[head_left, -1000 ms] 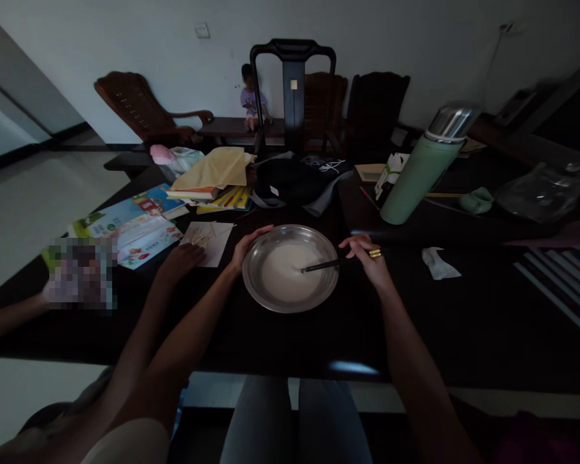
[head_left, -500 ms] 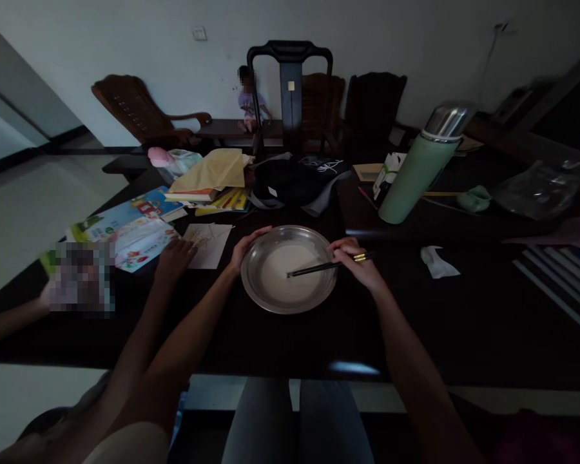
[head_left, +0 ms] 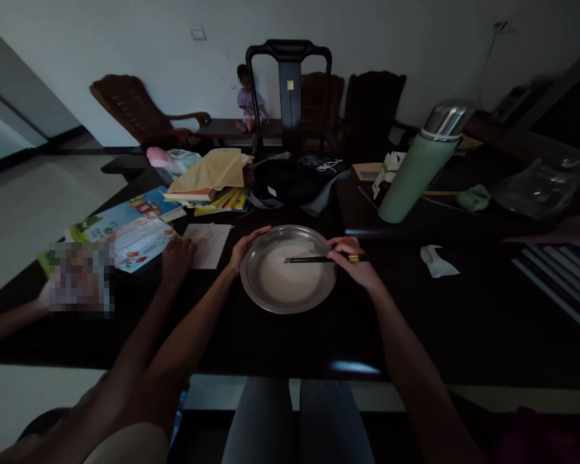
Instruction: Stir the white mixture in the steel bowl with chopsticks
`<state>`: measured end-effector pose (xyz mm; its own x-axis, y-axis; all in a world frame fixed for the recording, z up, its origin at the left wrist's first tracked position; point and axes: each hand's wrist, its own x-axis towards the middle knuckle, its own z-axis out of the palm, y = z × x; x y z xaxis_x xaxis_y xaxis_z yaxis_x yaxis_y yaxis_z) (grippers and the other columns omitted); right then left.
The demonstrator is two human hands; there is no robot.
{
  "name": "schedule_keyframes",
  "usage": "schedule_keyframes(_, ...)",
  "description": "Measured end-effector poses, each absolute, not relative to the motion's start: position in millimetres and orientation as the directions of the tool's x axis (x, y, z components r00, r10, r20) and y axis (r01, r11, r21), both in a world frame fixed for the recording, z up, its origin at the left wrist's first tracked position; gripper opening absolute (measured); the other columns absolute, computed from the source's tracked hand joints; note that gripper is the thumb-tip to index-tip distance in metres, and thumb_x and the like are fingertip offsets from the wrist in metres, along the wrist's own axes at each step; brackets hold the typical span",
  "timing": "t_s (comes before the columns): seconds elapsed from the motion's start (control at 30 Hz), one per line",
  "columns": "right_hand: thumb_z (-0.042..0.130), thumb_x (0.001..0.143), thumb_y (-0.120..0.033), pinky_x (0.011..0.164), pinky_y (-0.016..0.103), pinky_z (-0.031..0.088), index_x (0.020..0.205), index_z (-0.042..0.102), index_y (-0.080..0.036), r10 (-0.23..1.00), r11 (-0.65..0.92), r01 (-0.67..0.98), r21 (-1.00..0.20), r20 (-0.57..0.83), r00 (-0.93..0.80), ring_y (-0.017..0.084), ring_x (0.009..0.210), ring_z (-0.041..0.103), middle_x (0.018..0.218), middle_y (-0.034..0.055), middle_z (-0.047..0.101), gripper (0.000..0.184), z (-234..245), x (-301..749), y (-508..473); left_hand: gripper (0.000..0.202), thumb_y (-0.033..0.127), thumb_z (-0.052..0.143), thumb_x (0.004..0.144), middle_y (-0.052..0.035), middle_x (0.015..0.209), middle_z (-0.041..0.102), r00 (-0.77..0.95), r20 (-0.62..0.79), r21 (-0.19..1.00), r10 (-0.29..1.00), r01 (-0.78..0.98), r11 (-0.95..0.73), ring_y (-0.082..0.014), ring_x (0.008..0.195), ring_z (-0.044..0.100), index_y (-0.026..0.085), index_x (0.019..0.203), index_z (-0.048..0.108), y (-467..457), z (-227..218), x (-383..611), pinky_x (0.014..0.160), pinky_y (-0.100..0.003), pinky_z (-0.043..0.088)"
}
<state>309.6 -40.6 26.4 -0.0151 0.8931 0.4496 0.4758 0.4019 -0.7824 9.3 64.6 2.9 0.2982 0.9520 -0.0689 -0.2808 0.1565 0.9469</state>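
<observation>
A round metal basin (head_left: 251, 288) stands on the dark table in front of me, with a pale, milky mixture (head_left: 290, 283) in its bottom. My left hand (head_left: 245, 248) is closed on the basin's left rim. At the right rim, my right hand (head_left: 350, 258) grips a pair of black chopsticks (head_left: 309, 260) with gold bands near the upper end. Their tips reach into the pale mixture, near its middle. Whether the mixture is thick or thin I cannot tell.
Another person's hand (head_left: 178, 258) rests by a white paper (head_left: 210, 245) on the left. Books and an envelope (head_left: 212, 173) lie behind, beside a dark bag (head_left: 290, 183). A green thermos (head_left: 415, 174) stands back right; a crumpled tissue (head_left: 437, 262) lies right of my hand. A child sits on the far bench.
The chopsticks have swung to lie more level, their tips moving slightly up and left in the mixture. My left hand stays at the rim.
</observation>
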Motion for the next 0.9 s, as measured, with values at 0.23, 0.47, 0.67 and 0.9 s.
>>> schedule_keyframes(0.23,0.052,0.091,-0.048,0.094,0.045,0.042,0.061,0.064,-0.026,0.900,0.412,0.387,-0.825,0.436,-0.028,0.024,0.101,0.057,0.094,0.0034,0.072,0.039,31.2,311.0,-43.7,0.037,0.044,0.056,0.080,-0.0051,0.121,0.066,0.301,-0.046,0.951,0.952,-0.278,0.134,-0.0398,0.131,0.041,0.021,0.104,0.074,63.5,3.8,9.4,0.110,-0.048,0.033)
schedule_keyframes(0.47,0.053,0.090,-0.049,0.094,0.045,0.041,0.063,0.064,-0.026,0.875,0.393,0.464,-0.794,0.478,0.077,0.024,0.098,0.058,0.092,0.0024,0.072,0.038,29.3,313.4,-41.6,0.039,0.043,0.055,0.081,-0.0053,0.120,0.067,0.299,-0.050,0.956,0.953,-0.262,0.132,-0.0395,0.130,0.042,0.021,0.106,0.074,64.5,3.7,9.7,0.110,-0.048,0.032)
schedule_keyframes(0.67,0.055,0.088,-0.051,0.093,0.045,0.042,0.065,0.066,-0.027,0.897,0.420,0.423,-0.803,0.438,-0.060,0.024,0.100,0.057,0.098,0.0019,0.073,0.036,29.4,308.5,-42.3,0.039,0.042,0.054,0.082,-0.0058,0.123,0.066,0.312,-0.071,0.951,0.947,-0.267,0.159,-0.0394,0.130,0.043,0.020,0.109,0.073,65.1,2.5,9.3,0.110,-0.049,0.032)
schedule_keyframes(0.9,0.049,0.092,-0.049,0.095,0.046,0.041,0.058,0.063,-0.026,0.880,0.411,0.395,-0.822,0.470,0.063,0.024,0.100,0.056,0.091,0.0022,0.073,0.043,31.9,317.1,-43.5,0.038,0.045,0.055,0.081,-0.0044,0.123,0.065,0.293,-0.069,0.956,0.954,-0.255,0.147,-0.0402,0.130,0.043,0.023,0.105,0.074,62.5,5.2,10.3,0.110,-0.048,0.034)
